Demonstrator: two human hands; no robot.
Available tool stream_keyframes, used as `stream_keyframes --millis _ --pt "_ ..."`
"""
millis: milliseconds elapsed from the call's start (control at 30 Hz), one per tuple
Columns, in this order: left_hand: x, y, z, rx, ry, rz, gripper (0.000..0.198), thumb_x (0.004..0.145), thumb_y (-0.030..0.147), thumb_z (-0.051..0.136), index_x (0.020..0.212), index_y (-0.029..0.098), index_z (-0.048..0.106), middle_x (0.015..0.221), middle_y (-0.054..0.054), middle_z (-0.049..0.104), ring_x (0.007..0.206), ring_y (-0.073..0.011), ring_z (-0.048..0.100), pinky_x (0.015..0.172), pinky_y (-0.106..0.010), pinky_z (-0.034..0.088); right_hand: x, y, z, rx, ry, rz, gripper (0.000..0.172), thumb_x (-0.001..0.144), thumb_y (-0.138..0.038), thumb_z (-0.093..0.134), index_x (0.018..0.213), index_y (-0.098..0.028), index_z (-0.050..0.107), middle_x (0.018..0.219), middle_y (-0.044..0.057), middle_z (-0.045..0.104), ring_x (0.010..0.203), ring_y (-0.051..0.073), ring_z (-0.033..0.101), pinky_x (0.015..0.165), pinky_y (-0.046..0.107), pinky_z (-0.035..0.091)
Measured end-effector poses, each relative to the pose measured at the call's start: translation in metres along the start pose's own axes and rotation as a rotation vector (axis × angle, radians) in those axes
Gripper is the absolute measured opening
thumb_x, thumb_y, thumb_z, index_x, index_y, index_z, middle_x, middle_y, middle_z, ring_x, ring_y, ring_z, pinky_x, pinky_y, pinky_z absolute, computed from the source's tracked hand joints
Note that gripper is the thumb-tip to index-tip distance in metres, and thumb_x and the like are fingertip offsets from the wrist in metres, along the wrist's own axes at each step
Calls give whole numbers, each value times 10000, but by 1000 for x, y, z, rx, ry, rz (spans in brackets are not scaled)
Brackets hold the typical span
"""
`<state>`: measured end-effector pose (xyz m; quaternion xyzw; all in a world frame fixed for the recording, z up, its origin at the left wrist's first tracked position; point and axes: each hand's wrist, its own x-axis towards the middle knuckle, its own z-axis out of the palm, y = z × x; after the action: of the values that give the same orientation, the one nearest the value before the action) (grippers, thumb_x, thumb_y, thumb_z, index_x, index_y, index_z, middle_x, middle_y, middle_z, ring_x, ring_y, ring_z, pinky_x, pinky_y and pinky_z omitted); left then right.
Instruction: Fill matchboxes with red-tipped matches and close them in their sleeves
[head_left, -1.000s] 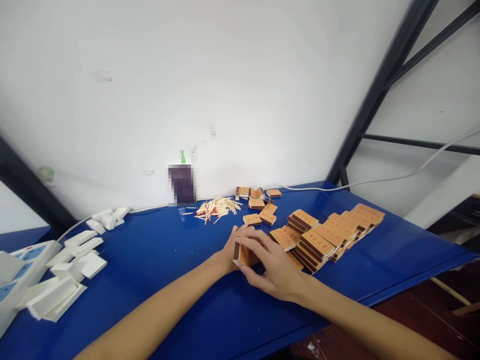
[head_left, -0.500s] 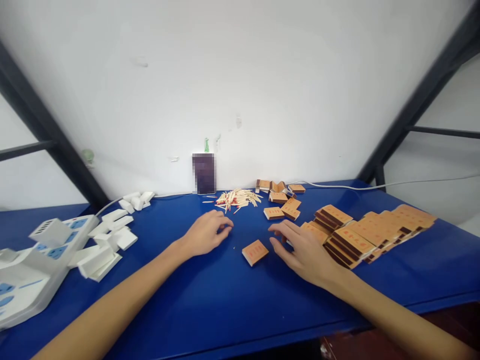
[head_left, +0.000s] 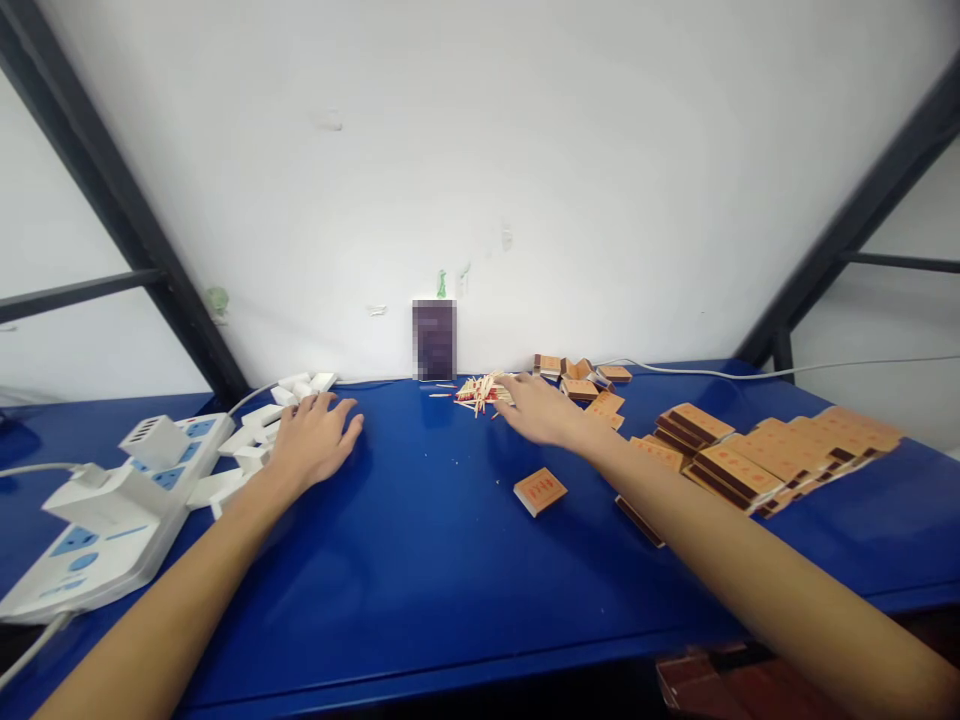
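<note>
My left hand [head_left: 315, 440] is over the white matchbox trays [head_left: 262, 418] at the left, its fingers spread and nothing visible in them. My right hand [head_left: 541, 408] reaches to the pile of loose matches [head_left: 480, 392] near the wall. Its fingers are stretched out at the pile's right side and hide part of it; they grip nothing that I can see. On the blue table in front of me lies a single orange matchbox [head_left: 540, 490], apart from both hands.
Stacked orange matchboxes [head_left: 735, 470] and sleeves cover the right side, partly behind my right forearm. More boxes [head_left: 577, 388] sit near the wall. A white power strip [head_left: 161, 530] with plugged-in adapters stands at the left. A dark pixelated rectangle [head_left: 434, 340] is against the wall.
My left hand has moved left, from the table's middle to the white trays. My right hand has gone forward and left to the matches. The view has shifted slightly left.
</note>
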<state>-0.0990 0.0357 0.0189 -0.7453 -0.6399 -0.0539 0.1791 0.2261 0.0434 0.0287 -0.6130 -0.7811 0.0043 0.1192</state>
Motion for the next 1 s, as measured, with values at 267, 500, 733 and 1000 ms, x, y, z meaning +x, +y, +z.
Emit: stream_keyframes --millis 267,500,733,1000 --pt "-5 7 -6 -112 152 84 436 975 381 340 1204 201 665 1244 -103 639 1179 -326 547 998 -511 403 77 34 34 94 -11 68 557 996 -498 311 1445 -193 439 1413 158 521 1312 285 481 1051 389 371" --pt "-5 14 -6 -232 195 174 398 973 380 365 1110 209 697 1127 -79 682 1098 -285 589 979 -481 413 78 39 57 123 -4 65 571 984 -555 310 1421 -231 482 1424 148 514 1304 312 482 1054 446 365" --pt "-6 17 -1 -296 179 248 357 971 359 390 1059 202 699 1085 -76 685 1049 -259 587 964 -461 420 76 41 57 135 -10 2 566 983 -558 330 1389 -209 513 1428 130 517 1322 277 458 1088 408 327" --pt "-6 21 4 -319 146 279 364 979 364 389 1031 197 708 1080 -77 687 1030 -256 587 948 -457 421 53 27 52 186 -43 -135 584 975 -566 376 1395 -185 512 1409 140 533 1324 260 459 1106 410 315"
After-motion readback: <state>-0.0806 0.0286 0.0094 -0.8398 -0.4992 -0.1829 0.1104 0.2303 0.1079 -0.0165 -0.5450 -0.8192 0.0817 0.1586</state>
